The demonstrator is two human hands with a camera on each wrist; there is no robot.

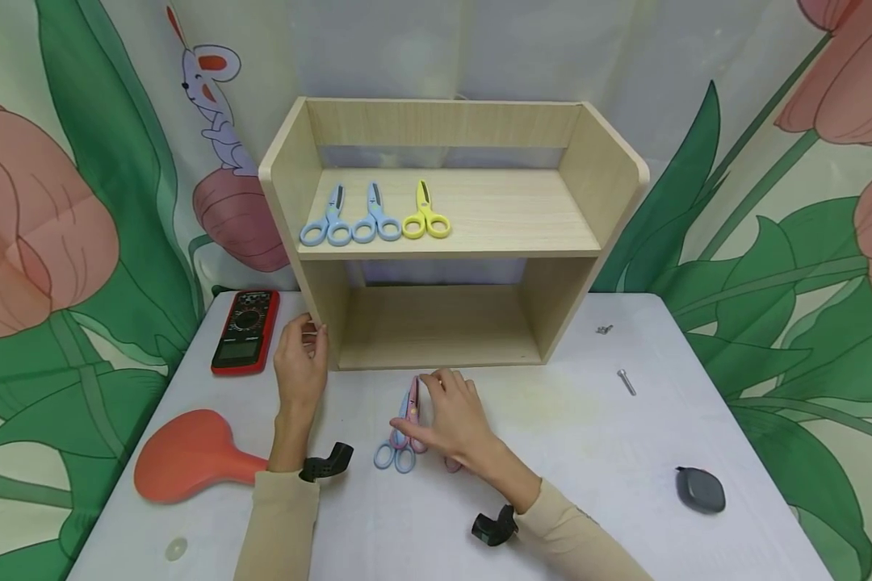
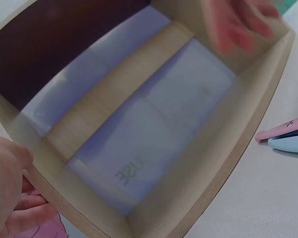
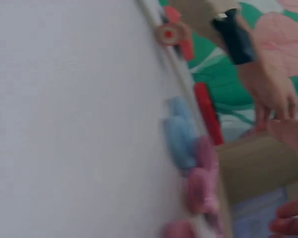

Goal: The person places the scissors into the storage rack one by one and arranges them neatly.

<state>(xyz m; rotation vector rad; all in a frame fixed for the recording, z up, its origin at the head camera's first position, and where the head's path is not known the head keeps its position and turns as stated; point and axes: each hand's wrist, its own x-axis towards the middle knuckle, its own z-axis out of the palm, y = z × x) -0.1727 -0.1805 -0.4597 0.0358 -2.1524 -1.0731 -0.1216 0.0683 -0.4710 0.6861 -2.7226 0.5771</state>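
right hand [image 1: 454, 418], fingers parted and gripping nothing, held over pink scissors [image 1: 413, 402] and light-blue scissors [image 1: 395, 452], which lie partly overlapping on the white table [image 1: 625, 452]. left hand [image 1: 301, 361], thumb and fingers gripping the left side edge of the wooden shelf [image 1: 509, 210].

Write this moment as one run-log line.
left hand touches wooden shelf | right hand open near pink scissors | upper tier: two blue scissors, yellow scissors

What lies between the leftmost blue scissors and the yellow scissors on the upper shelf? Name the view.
A second pair of blue scissors lies between them, shown in the head view.
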